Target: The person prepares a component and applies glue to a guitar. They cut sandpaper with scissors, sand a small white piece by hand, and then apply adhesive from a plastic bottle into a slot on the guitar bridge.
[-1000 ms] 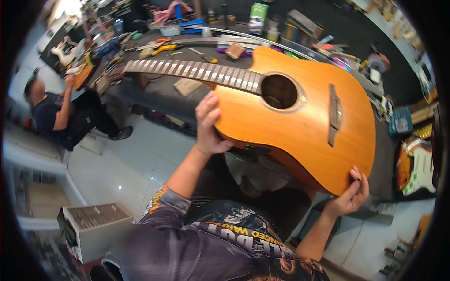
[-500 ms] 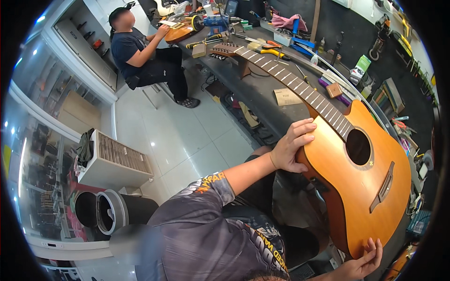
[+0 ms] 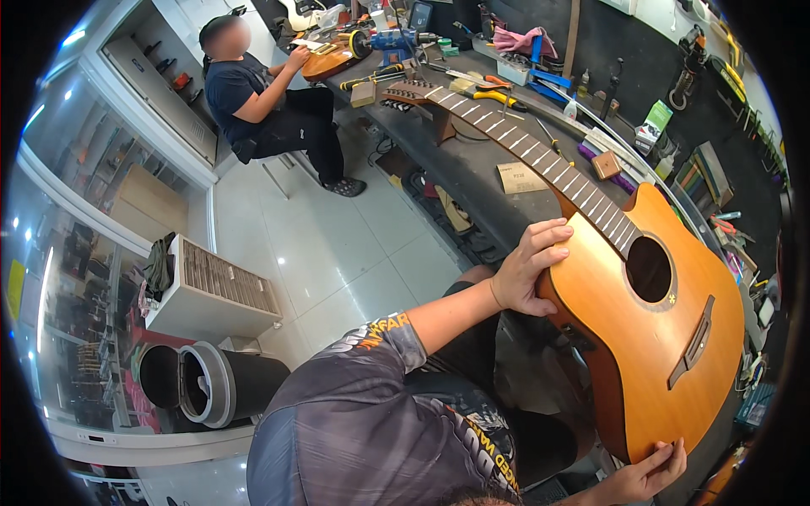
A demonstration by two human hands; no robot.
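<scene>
An acoustic guitar [image 3: 675,295] with a honey-coloured top lies face up on the bench, with no strings on it. Its dark fretboard [image 3: 553,169] runs to the far left, where the headstock [image 3: 411,92] rests above a small wooden support. My left hand [image 3: 530,268] grips the near side of the body, fingers over the top's edge and thumb against the side. At the tail end of the body, my right hand [image 3: 648,479] holds the lower edge, its fingers bent at the rim. The guitar's underside is hidden.
Pliers [image 3: 498,94], a sandpaper sheet [image 3: 521,177] and a wooden block [image 3: 605,165] lie on the dark workbench [image 3: 472,160] beyond the neck. A co-worker [image 3: 253,105] sits at the far end beside another guitar [image 3: 331,63]. A black bin [image 3: 249,384] stands at left.
My right hand has shifted slightly along the tail edge, and its fingers have drawn down and closer together. My left hand keeps its grip. The view has moved a little.
</scene>
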